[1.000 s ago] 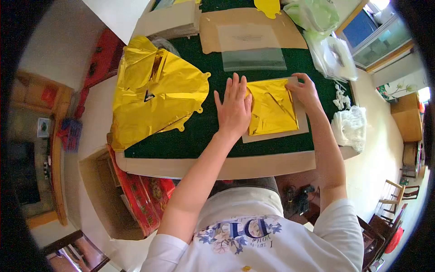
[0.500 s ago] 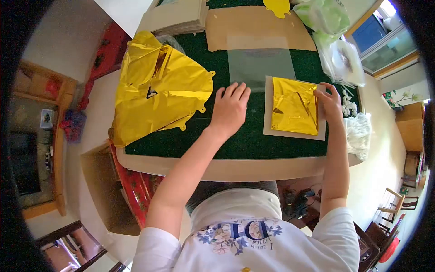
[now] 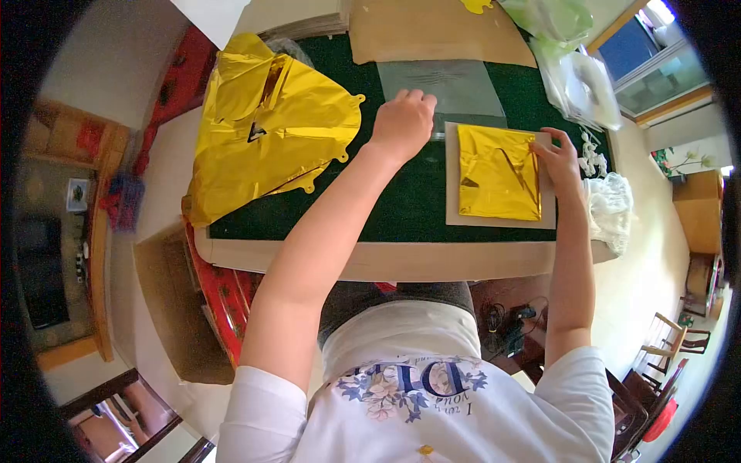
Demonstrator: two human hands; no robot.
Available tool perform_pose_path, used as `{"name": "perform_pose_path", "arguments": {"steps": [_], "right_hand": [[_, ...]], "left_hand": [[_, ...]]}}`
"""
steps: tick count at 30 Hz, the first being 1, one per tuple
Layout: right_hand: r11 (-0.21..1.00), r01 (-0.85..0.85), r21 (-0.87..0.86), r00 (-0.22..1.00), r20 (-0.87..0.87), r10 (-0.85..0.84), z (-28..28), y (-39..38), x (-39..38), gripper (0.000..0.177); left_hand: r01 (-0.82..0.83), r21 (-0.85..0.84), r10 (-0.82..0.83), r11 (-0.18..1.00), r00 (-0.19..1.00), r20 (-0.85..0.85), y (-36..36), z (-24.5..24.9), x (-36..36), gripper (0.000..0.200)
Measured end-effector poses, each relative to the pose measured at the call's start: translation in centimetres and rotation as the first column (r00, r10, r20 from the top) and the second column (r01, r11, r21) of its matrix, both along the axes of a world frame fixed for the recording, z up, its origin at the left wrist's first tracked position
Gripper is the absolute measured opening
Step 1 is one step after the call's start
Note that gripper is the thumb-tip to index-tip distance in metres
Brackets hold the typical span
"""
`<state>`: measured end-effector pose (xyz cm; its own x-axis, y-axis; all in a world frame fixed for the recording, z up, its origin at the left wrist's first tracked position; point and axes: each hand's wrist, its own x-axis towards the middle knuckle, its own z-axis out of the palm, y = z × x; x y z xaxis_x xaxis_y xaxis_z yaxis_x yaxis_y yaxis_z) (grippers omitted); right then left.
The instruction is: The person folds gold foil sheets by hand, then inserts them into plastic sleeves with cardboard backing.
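I see the folded gold foil (image 3: pixel 498 174) lying on a gray card (image 3: pixel 500 220), on the green table (image 3: pixel 401 208) in front of me. My right hand (image 3: pixel 559 158) rests flat fingertips on its top corner, not clenched. My left hand (image 3: pixel 401 119) curls at the edge of a clear bag (image 3: pixel 448 85) just behind the card; I cannot tell if it grips. A big crumpled gold sheet (image 3: pixel 270 131) lies left, and white bags (image 3: pixel 610 208) lie right.

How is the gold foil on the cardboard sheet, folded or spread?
Folded: the gold foil is a creased rectangle lying within the cardboard sheet, right hand touching its edge.
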<state>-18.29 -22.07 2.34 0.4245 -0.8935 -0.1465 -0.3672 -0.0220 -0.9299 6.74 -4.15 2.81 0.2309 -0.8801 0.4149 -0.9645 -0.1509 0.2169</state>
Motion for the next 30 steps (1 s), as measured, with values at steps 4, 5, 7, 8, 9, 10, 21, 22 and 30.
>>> {"name": "perform_pose_path", "arguments": {"steps": [4,5,7,8,9,10,21,22,30], "right_hand": [[0.999,-0.02,-0.048,0.999,-0.05,0.018,-0.3,1.2,2.6,0.047],[0.998,-0.005,-0.067,0.998,-0.069,0.001,-0.2,1.8,3.5,0.048],[0.994,0.025,-0.109,0.993,-0.11,-0.037,-0.1,2.6,4.8,0.049],[0.982,0.012,-0.188,0.989,-0.145,-0.039,-0.6,2.7,5.1,0.051],[0.964,-0.005,-0.265,0.983,-0.179,-0.044,-0.6,3.1,5.5,0.054],[0.967,-0.018,-0.255,0.977,-0.208,-0.036,-0.3,3.3,5.6,0.053],[0.922,-0.105,-0.372,0.947,-0.32,-0.022,-0.2,5.5,1.5,0.04],[0.923,-0.087,-0.375,0.951,-0.308,-0.036,0.0,5.7,1.7,0.033],[0.941,-0.121,-0.318,0.952,-0.305,0.019,0.3,6.0,2.8,0.03]], "left_hand": [[-0.008,-0.003,0.008,1.0,1.0,-0.016,0.5,0.1,-0.5,0.009],[-0.003,0.004,0.003,1.0,1.0,-0.024,0.7,0.2,-0.7,0.009],[0.009,-0.006,-0.009,1.0,1.0,-0.017,1.1,0.1,-1.0,0.009],[0.015,-0.023,-0.015,1.0,1.0,-0.002,1.3,0.0,-1.1,0.009],[0.021,-0.041,-0.02,0.999,1.0,0.013,1.5,-0.1,-1.3,0.009],[0.011,-0.03,-0.011,0.999,1.0,0.007,1.7,-0.1,-1.4,0.009],[0.083,-0.06,-0.087,0.995,0.993,-0.074,0.1,-0.5,-1.2,0.031],[0.109,-0.096,-0.117,0.989,0.989,-0.085,-0.4,-1.0,-1.2,0.034],[0.104,-0.024,-0.106,0.994,0.989,-0.104,-1.8,-2.3,-1.9,0.029]]}}
